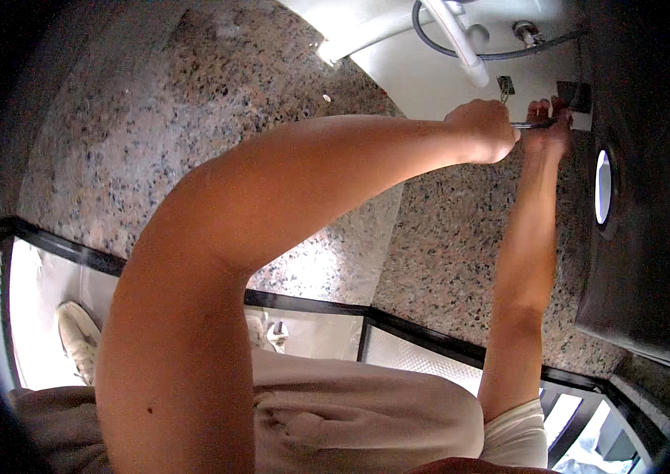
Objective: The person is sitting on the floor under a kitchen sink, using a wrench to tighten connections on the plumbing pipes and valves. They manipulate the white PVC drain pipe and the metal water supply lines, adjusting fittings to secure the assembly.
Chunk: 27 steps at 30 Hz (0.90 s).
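My left hand (483, 130) is closed in a fist, its bare arm bending in from the lower left. From the fist, a thin dark rod-like tool (531, 125) runs across to my right hand (548, 126). The curled fingers of my right hand close around the tool's far end, beside the pale back wall (430, 87). What kind of tool it is does not show, since both hands cover its ends. Thin wires (504, 93) come out of a small dark opening just above my left hand. A white block (580, 120) sits right of my right hand.
Above my hands are a white pipe (461, 47), a dark hose (501, 57) and a metal valve (526, 31). A dark panel (651, 261) with an oval hole stands close on the right. Speckled stone (303, 205) ends at a black frame (311, 302).
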Available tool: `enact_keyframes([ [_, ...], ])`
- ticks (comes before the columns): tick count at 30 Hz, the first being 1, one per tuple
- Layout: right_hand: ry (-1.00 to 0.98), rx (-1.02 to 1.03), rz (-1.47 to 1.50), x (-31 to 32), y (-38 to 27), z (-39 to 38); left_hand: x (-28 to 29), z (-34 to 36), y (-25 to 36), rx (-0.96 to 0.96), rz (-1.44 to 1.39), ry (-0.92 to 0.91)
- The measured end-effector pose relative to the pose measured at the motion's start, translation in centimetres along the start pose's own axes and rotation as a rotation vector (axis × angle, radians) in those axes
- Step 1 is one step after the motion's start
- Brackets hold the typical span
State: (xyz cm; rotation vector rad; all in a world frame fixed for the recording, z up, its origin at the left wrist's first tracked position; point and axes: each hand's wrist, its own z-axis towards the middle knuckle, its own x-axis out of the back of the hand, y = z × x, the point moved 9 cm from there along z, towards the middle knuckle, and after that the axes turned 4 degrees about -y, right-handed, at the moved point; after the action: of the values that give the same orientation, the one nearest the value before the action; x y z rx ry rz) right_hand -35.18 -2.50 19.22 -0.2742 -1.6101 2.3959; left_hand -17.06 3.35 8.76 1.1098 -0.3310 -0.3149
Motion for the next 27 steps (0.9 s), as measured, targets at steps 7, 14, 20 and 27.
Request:
enact_keyframes([
  [7,0.146,-0.177,-0.042,-1.0,0.8,-0.5,2.7,-3.6,1.3,0.288,-0.358,0.125],
  [14,0.128,-0.424,0.202,-5.4,1.1,-7.1,6.1,-2.7,-0.4,0.169,-0.353,0.369],
  [20,0.03,-0.361,-0.24,-1.6,1.3,-7.0,4.9,-4.5,2.6,0.061,-0.324,0.097],
  [27,0.079,-0.239,-0.246,1.6,4.9,-3.5,5.4,-6.4,-0.4,0.07,-0.165,0.086],
])
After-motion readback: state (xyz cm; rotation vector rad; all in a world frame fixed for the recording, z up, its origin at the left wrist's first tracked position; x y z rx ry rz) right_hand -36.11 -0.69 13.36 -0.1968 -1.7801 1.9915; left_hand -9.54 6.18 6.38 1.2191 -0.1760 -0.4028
